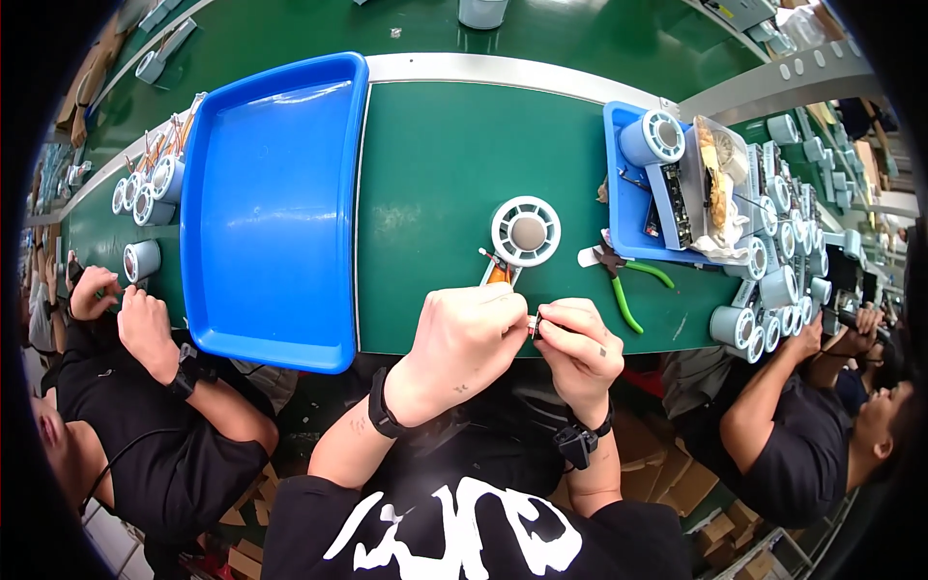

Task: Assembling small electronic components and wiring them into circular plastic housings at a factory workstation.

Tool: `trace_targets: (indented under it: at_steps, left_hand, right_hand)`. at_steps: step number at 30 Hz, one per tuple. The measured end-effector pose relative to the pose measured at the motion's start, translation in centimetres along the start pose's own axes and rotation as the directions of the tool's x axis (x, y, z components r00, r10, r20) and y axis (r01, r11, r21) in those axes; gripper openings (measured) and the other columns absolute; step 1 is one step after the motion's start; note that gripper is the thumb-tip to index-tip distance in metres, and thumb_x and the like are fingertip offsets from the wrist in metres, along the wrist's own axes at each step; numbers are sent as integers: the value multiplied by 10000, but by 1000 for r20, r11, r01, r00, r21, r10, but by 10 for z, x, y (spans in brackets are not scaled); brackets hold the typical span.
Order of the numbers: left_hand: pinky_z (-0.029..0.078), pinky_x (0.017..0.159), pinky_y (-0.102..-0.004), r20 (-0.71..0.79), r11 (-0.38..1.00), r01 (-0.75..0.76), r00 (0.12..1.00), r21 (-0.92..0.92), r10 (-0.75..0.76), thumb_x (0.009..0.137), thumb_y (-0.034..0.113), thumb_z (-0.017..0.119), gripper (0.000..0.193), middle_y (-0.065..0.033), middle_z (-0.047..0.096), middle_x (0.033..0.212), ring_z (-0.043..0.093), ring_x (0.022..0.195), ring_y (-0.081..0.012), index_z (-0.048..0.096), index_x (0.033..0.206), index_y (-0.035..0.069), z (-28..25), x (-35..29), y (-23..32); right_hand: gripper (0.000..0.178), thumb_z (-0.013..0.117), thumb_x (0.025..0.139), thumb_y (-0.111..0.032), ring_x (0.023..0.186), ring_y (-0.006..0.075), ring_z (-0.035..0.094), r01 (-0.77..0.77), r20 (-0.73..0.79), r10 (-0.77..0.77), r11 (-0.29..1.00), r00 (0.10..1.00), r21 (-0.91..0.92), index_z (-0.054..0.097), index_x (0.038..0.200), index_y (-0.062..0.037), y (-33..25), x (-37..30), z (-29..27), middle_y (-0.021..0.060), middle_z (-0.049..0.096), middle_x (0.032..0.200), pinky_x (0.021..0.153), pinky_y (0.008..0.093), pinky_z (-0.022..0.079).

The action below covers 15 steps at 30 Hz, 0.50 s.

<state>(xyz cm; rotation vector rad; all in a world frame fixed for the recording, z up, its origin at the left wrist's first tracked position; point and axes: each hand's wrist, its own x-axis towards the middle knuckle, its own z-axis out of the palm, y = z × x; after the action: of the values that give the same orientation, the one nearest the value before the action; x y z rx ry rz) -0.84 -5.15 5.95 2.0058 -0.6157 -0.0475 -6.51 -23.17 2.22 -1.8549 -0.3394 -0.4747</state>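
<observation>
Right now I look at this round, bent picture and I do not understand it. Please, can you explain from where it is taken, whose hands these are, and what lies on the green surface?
The picture comes from a wide camera worn on a person's head, looking down; that is why straight edges bend. The left hand and right hand are that person's own. Together they pinch a small part, too small to identify. On the green table lie a white round fan-like housing, a large blue tray, green-handled pliers and a small blue tray with parts. Other workers sit on both sides, beside rows of grey cylinders.
</observation>
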Motion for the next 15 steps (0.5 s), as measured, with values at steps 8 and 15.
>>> trace_targets:
  at_steps: [8, 15]
  left_hand:
    - [521, 548, -332, 45, 1000, 4, 999, -29, -3, 741, -25, 796, 175, -105, 671, 721, 679, 619, -279, 630, 744, 29, -3, 0, -4]
    - [522, 548, -335, 63, 1000, 22, 998, -23, -20, 752, -19, 796, 172, -103, 665, 713, 674, 614, -279, 630, 759, 25, -6, 1, -3]
  right_hand:
    - [329, 834, 710, 88, 897, 300, 706, -22, 118, 18, 999, 993, 34, 775, 1018, -13, 5, 10, -9, 143, 755, 1062, 766, 353, 586]
    - [322, 831, 717, 85, 889, 291, 706, -7, 188, 4, 1000, 982, 14, 782, 1021, -8, 1, 19, -14, 136, 755, 1052, 761, 353, 585]
